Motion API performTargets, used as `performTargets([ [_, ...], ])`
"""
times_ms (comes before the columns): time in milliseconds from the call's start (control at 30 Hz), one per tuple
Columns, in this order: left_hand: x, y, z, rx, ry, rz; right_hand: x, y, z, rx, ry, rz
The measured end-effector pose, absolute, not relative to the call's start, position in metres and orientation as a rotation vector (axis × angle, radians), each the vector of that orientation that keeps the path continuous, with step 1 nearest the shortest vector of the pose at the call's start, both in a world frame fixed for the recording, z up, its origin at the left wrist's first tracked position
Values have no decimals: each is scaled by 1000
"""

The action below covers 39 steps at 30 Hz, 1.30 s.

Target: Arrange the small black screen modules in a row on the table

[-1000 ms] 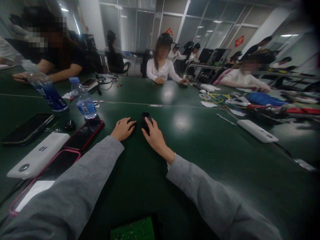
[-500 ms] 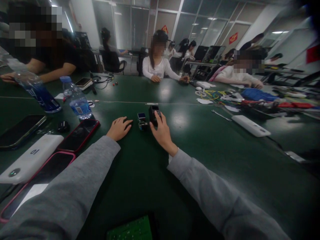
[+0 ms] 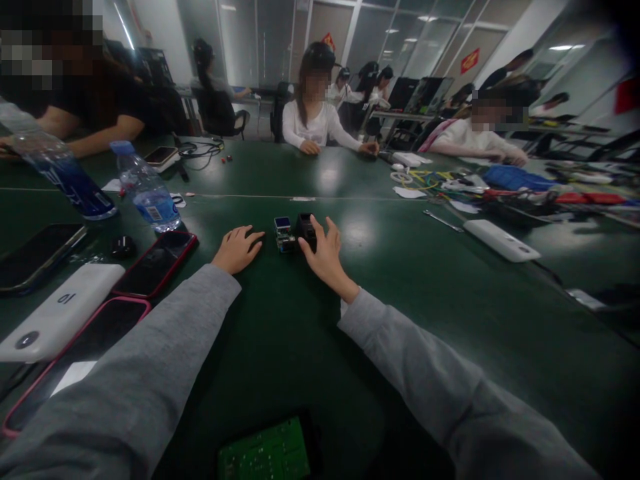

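My right hand (image 3: 325, 250) grips a small black box-shaped casing (image 3: 306, 227) that rests on the green table (image 3: 400, 280). Just left of the casing stands a small electronic module with a blue top (image 3: 283, 233), touching or nearly touching it. My left hand (image 3: 237, 248) lies palm down on the table left of the module, fingers curled over something dark that I cannot make out. Both arms are in grey sleeves.
Phones (image 3: 155, 263), a white power bank (image 3: 57, 310) and two water bottles (image 3: 145, 190) lie at the left. A green circuit board (image 3: 265, 453) sits at the near edge. Another white power bank (image 3: 500, 240), cables and tools are at the right. Other people sit across the table.
My right hand lifted the black casing off the module, which came into view, and set the casing down just right of it. My left hand stayed in place.
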<state>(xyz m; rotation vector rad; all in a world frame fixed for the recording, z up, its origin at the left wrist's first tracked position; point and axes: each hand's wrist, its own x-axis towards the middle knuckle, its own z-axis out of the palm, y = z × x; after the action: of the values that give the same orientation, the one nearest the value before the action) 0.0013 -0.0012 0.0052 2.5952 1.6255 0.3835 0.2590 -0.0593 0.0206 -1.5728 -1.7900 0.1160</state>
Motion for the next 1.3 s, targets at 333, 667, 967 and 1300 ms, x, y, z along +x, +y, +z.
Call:
performTargets([
  [333, 3, -5, 9, 2586, 1634, 372, 224, -255, 100, -513, -2814, 741],
  [667, 2, -3, 5, 2595, 1629, 398, 259, -219, 66, -1005, -2561, 589],
  [967, 1, -2, 4, 2603, 1626, 414, 279, -209, 64, -1080, -2495, 645],
  [1300, 2, -3, 5, 2577, 1620, 412, 321, -198, 42, -1314, -2328, 414],
])
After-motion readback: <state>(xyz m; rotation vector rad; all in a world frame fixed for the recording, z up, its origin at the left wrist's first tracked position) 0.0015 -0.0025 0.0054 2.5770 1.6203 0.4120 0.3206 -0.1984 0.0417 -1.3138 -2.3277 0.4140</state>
